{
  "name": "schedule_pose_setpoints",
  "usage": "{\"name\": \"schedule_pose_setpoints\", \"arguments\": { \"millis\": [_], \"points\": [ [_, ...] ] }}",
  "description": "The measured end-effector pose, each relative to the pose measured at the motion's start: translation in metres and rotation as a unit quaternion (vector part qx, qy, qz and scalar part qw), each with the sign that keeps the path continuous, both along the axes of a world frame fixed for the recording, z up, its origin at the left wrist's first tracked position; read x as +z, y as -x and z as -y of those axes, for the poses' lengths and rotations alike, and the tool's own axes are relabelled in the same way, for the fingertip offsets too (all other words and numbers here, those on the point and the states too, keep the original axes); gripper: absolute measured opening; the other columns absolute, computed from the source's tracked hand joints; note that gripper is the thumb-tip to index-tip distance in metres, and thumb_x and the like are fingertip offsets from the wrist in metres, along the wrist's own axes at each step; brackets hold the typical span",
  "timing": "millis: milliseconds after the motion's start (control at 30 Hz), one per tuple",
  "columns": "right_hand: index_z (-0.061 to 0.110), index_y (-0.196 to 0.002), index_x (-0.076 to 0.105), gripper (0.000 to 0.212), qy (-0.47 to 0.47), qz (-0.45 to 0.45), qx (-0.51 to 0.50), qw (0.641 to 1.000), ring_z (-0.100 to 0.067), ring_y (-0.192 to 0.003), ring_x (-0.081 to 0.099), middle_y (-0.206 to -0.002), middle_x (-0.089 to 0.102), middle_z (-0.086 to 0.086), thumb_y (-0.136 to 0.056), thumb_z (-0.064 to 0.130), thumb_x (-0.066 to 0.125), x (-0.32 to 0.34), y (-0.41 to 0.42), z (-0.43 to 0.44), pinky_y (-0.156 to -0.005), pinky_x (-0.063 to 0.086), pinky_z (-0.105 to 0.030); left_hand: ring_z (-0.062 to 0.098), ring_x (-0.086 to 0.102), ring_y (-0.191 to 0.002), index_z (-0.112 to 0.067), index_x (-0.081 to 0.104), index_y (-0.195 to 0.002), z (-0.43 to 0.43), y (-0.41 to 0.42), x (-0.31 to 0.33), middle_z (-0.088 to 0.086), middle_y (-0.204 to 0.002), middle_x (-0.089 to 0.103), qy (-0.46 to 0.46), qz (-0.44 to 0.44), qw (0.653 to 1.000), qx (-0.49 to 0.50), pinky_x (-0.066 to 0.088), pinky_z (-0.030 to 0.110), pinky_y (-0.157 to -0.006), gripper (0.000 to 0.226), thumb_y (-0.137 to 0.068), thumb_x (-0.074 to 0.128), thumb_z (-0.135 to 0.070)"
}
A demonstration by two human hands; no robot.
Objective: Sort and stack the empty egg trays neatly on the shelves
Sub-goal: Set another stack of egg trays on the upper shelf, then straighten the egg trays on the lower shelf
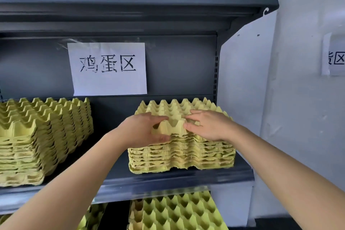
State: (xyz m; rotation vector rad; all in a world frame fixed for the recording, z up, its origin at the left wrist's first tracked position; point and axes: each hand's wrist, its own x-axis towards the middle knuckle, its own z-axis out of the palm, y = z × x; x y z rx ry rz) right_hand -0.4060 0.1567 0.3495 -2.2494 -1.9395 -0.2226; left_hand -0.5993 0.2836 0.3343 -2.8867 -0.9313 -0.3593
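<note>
My left hand point(147, 130) grips the front edge of the top tray point(173, 110), thumb under the lip and fingers curled over a peak. My guess is I'm seating it so its cups nest into the trays below. My right hand point(209, 125) lies flat on the same tray with fingers fairly straight and thumb at the front edge. It grasps nothing and just presses down, likely to hold the tray level while the left squares it. The top tray sits on the right stack point(183, 157), which stands on the shelf point(168, 180) toward its right end, near the side upright. That stack's front edges look ragged and not quite flush, so pressing makes sense. The left stack point(43, 136) is on the same shelf, well apart, turned at an angle and cut off by the frame edge. A sign point(107, 68) is taped to the back panel above, roughly between the stacks. The upper shelf point(130, 5) overhangs, but there is room above the right stack, so it doesn't block my hands. Lower trays point(177, 211) lie on the level below, partly hidden by the shelf lip. A second sign point(334, 56) on the wall at right is cut off. Nothing stands in my hands' way. The risk I see is that the pulp tray jams crooked if its peaks miss the cups.
</note>
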Motion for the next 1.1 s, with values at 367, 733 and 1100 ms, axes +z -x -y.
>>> {"name": "schedule_pose_setpoints", "arguments": {
  "millis": [367, 733, 1100],
  "points": [
    [0.019, -0.138, 0.048, 0.048, -0.140, -0.010, 0.046, 0.989, -0.015, -0.137, 0.036, -0.148, 0.042, 0.001, -0.096, 0.042, 0.046, -0.018, 0.021, 0.028, -0.112, 0.025, -0.029, 0.013, 0.049, -0.127, -0.026, 0.054, -0.136, 0.039, 0.029, -0.013, -0.009, -0.136, 0.055, -0.041, 0.173, 0.984, -0.022, 0.037, 0.031, -0.107, 0.058, -0.086, 0.060, -0.055],
    [0.025, -0.132, 0.056, 0.040, -0.114, -0.079, 0.156, 0.978, -0.007, -0.129, 0.043, -0.141, 0.049, 0.009, -0.095, 0.039, 0.051, -0.112, 0.101, 0.066, -0.105, 0.023, -0.016, 0.018, 0.067, -0.089, -0.018, 0.071, -0.109, 0.113, 0.123, -0.130, -0.004, -0.099, 0.072, -0.079, 0.224, 0.970, 0.052, 0.054, 0.033, -0.079, 0.043, -0.086, 0.051, -0.048],
    [0.024, -0.135, 0.053, 0.039, -0.002, -0.119, 0.180, 0.976, -0.012, -0.126, 0.047, -0.135, 0.055, 0.009, -0.097, 0.035, 0.047, -0.224, 0.224, 0.011, -0.106, 0.030, -0.023, 0.021, 0.066, -0.098, -0.020, 0.069, -0.116, 0.085, 0.251, -0.266, -0.005, -0.109, 0.070, 0.052, 0.155, 0.963, 0.216, 0.051, 0.035, -0.082, 0.035, -0.087, 0.066, -0.040]
  ]
}}
